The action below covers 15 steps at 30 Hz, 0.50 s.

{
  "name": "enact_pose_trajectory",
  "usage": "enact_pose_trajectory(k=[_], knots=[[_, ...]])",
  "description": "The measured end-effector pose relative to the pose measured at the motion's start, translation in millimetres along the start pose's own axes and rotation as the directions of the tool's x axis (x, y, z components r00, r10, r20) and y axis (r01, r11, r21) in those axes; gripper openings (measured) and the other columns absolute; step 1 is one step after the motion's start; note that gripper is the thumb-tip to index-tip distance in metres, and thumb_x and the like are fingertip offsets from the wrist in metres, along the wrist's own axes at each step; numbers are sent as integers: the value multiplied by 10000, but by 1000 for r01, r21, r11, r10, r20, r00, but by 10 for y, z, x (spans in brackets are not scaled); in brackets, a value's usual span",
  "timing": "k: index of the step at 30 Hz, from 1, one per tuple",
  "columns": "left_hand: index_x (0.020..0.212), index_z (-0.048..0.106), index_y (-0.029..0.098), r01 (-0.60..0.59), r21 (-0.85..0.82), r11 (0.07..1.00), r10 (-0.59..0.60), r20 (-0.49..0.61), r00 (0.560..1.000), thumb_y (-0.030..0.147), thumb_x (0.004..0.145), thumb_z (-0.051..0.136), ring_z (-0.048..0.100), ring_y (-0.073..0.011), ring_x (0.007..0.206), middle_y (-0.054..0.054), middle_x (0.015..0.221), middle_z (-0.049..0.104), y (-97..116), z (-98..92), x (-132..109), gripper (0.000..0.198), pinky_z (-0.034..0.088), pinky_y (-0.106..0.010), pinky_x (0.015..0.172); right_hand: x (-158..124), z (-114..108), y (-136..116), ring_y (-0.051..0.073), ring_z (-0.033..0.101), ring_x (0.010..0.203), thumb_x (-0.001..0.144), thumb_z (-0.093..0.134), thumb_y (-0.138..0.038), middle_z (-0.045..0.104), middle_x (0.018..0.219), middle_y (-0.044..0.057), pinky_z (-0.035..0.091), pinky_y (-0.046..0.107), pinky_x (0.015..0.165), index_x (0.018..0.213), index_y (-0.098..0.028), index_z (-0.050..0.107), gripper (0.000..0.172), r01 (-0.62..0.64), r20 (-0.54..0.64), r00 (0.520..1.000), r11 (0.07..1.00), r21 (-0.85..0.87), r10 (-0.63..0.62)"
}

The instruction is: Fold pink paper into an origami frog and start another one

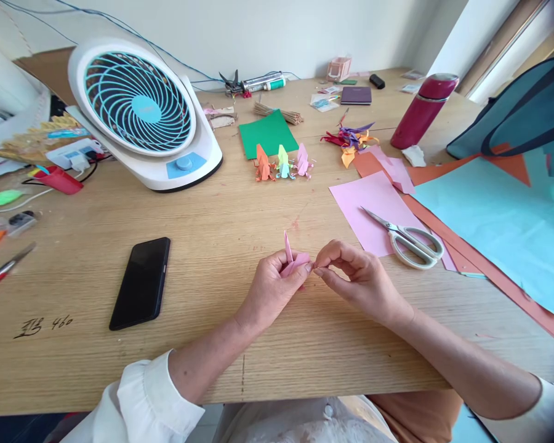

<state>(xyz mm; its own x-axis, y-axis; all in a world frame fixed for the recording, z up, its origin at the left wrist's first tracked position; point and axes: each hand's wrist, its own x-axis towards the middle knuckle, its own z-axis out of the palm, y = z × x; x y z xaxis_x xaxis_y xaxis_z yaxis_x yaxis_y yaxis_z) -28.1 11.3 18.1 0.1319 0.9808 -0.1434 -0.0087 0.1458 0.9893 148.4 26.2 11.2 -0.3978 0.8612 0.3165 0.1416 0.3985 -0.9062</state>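
Note:
A small pink folded paper figure (292, 258) is held just above the wooden table (212, 295), near its front edge. My left hand (272, 289) is closed around the figure's body, with one pointed tip sticking up. My right hand (355, 277) pinches the figure's right end between thumb and fingertips. Further back stand three finished folded paper figures (284, 163), orange, green and pink, in front of a green paper square (268, 132).
A black phone (141, 282) lies left of my hands. Scissors (409, 239) rest on a pink sheet (373, 209), beside orange and light blue sheets (498, 227). A white desk fan (143, 114) stands back left, a red bottle (425, 107) back right, and clutter along the left edge.

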Motion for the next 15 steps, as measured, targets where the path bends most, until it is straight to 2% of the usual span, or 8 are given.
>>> enact_pose_trajectory(k=[7,11,15], knots=[[744,627,156,-15,68,998,17,-21,1000,455,778,713,435,-99,620,27,670,464,-50,-22,10,313,456,-213,563,28,-4,15,134,558,711,923,616,-311,606,781,11,472,271,651,866,-189,609,135,-152,41,988,977,150,148],[727,601,158,-59,144,988,61,-9,998,405,807,691,424,-95,620,33,660,458,-63,-37,15,275,436,-211,583,61,11,11,133,549,683,876,667,-387,594,744,4,469,262,603,812,-189,593,221,-238,49,971,945,224,233],[765,604,162,-84,145,986,86,-8,996,375,820,680,442,-96,632,26,696,499,-76,-40,20,232,432,-206,582,80,21,13,140,564,691,838,699,-441,597,732,5,479,271,604,781,-192,585,279,-279,52,960,923,265,275]])
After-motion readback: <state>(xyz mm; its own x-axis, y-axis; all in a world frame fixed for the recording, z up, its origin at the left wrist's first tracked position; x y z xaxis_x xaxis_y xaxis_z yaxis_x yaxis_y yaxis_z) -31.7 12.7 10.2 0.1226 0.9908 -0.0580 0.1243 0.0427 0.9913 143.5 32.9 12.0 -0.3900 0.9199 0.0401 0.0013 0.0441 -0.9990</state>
